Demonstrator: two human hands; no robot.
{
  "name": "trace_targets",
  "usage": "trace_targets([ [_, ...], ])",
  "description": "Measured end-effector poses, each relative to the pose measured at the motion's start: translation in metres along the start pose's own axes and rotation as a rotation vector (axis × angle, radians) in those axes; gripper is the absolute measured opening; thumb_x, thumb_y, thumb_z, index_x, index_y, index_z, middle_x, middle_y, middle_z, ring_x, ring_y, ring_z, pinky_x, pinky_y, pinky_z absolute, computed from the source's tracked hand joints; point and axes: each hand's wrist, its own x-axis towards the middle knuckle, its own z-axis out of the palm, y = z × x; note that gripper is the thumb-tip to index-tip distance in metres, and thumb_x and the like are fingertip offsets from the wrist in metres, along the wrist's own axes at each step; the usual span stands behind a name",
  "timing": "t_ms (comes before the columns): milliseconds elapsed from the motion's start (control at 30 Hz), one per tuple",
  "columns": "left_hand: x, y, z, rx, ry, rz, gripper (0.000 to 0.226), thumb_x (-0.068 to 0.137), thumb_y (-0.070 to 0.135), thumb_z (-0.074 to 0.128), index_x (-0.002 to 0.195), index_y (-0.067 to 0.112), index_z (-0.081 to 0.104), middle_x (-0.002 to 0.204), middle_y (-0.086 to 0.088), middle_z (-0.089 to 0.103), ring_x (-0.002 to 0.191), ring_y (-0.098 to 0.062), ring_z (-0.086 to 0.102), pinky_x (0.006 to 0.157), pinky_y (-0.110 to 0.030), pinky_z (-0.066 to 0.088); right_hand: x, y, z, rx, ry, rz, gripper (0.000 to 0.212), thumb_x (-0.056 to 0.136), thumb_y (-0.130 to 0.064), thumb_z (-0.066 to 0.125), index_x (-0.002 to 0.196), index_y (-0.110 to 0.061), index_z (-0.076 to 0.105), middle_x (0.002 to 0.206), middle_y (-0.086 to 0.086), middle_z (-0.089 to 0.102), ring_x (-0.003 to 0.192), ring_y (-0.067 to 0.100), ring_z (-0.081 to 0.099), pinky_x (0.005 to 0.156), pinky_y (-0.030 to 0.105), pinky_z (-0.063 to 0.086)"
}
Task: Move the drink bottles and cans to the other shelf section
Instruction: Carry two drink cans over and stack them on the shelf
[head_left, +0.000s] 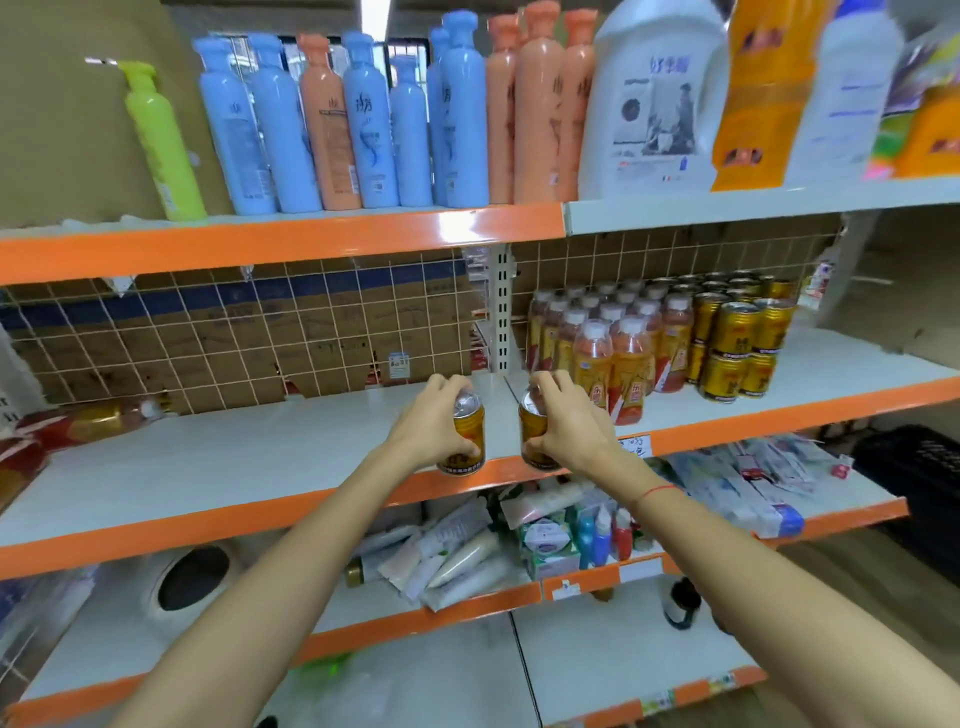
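My left hand (434, 426) grips a gold drink can (466, 444) from its left side, over the front edge of the middle shelf. Right beside it, my right hand (566, 421) grips a second gold can (532, 441) from its right side. Both cans are upright, near the divider post between the two sections. On the right shelf section (810, 374) stand several orange drink bottles (623, 353) and stacked gold cans (737, 348). The left shelf section (234, 457) holds only a bottle lying at its far left (78, 423).
Shampoo and detergent bottles (363, 124) fill the shelf above. Tubes, small boxes and packets (519, 545) lie on the shelf below. A wire grid backs the middle shelf. A dark crate (914, 483) sits at the right.
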Motion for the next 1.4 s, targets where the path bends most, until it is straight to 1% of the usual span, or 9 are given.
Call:
trace_targets([
  [167,0.021,0.064,0.021,-0.018,-0.035,0.071,0.083,0.064,0.03,0.086,0.132,0.022,0.039,0.128,-0.002,0.039,0.117,-0.024,0.047,0.094,-0.044,0.046,-0.027,0.053,-0.031,-0.053,0.051,0.06,0.072,0.071,-0.035,0.08,0.125,-0.017,0.037,0.124,0.004,0.039,0.106,0.027,0.048,0.065,0.036,0.044],
  [267,0.032,0.111,0.04,-0.03,-0.028,0.115,0.082,0.064,0.031,0.086,0.132,0.022,0.041,0.13,-0.003,0.04,0.119,-0.023,0.046,0.094,-0.04,0.045,-0.047,0.095,-0.05,-0.074,0.065,0.096,0.07,0.069,-0.036,0.081,0.12,-0.018,0.038,0.12,0.003,0.041,0.102,0.026,0.05,0.065,0.038,0.049],
  [367,0.041,0.159,0.062,-0.037,-0.035,0.161,0.082,0.064,0.034,0.085,0.132,0.022,0.04,0.129,-0.002,0.04,0.117,-0.022,0.047,0.092,-0.037,0.045,-0.066,0.142,-0.072,-0.098,0.072,0.127,0.069,0.071,-0.034,0.08,0.123,-0.018,0.037,0.122,0.004,0.041,0.103,0.026,0.05,0.063,0.036,0.049],
  [533,0.056,0.227,0.099,-0.069,-0.045,0.188,0.085,0.062,0.035,0.087,0.131,0.024,0.039,0.129,-0.002,0.04,0.117,-0.024,0.049,0.093,-0.041,0.046,-0.092,0.214,-0.104,-0.156,0.099,0.17,0.068,0.069,-0.037,0.081,0.12,-0.018,0.04,0.119,0.003,0.043,0.101,0.028,0.051,0.062,0.036,0.046],
  [633,0.065,0.259,0.115,-0.057,-0.061,0.209,0.087,0.062,0.037,0.086,0.133,0.024,0.038,0.131,-0.002,0.039,0.118,-0.026,0.048,0.093,-0.043,0.047,-0.102,0.247,-0.116,-0.139,0.1,0.204,0.071,0.066,-0.038,0.083,0.12,-0.018,0.04,0.119,0.004,0.045,0.102,0.028,0.051,0.066,0.038,0.048],
  [767,0.08,0.294,0.134,-0.032,-0.079,0.23,0.088,0.064,0.038,0.085,0.135,0.025,0.037,0.132,-0.003,0.039,0.118,-0.025,0.048,0.092,-0.041,0.047,-0.109,0.285,-0.129,-0.082,0.12,0.227,0.07,0.066,-0.036,0.082,0.119,-0.019,0.041,0.12,0.002,0.047,0.106,0.026,0.05,0.066,0.034,0.045],
  [933,0.107,0.327,0.158,-0.021,-0.111,0.268,0.085,0.065,0.037,0.085,0.134,0.023,0.038,0.13,-0.005,0.039,0.116,-0.025,0.048,0.09,-0.04,0.048,-0.106,0.327,-0.139,-0.072,0.114,0.268,0.075,0.067,-0.038,0.082,0.126,-0.018,0.039,0.124,0.002,0.045,0.112,0.025,0.048,0.069,0.032,0.042],
  [1067,0.136,0.349,0.179,-0.007,-0.139,0.289,0.084,0.066,0.037,0.084,0.135,0.023,0.037,0.131,-0.005,0.038,0.117,-0.026,0.048,0.089,-0.039,0.047,-0.098,0.363,-0.144,-0.087,0.113,0.305,0.076,0.068,-0.04,0.081,0.126,-0.018,0.038,0.123,0.002,0.045,0.11,0.025,0.049,0.072,0.034,0.046],
  [1400,0.226,0.401,0.215,0.022,-0.105,0.339,0.083,0.066,0.039,0.084,0.133,0.025,0.036,0.129,-0.004,0.039,0.111,-0.027,0.051,0.084,-0.041,0.05,-0.049,0.457,-0.153,-0.132,0.134,0.325,0.069,0.067,-0.038,0.082,0.118,-0.016,0.041,0.12,0.003,0.046,0.108,0.028,0.049,0.073,0.039,0.049],
])
